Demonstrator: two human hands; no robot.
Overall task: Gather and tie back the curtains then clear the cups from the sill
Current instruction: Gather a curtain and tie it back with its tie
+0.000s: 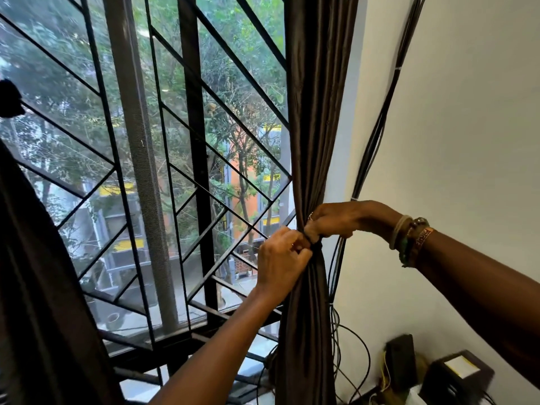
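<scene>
The right dark brown curtain (317, 118) hangs gathered into a narrow bundle at the window's right edge. A dark tie (317, 246) cinches it at mid height. My left hand (280, 258) pinches the tie from the window side, fingers closed on it. My right hand (333, 222) reaches around from the wall side and grips the tie and bundle at the same spot. The left curtain (38, 287) fills the lower left, with a dark knot (10, 99) above it. No cups or sill surface are visible.
A black metal window grille (190, 159) with diagonal bars spans the window. Black cables (377, 135) run down the white wall beside the curtain and loop near the floor. Dark boxes (455, 375) sit at the lower right.
</scene>
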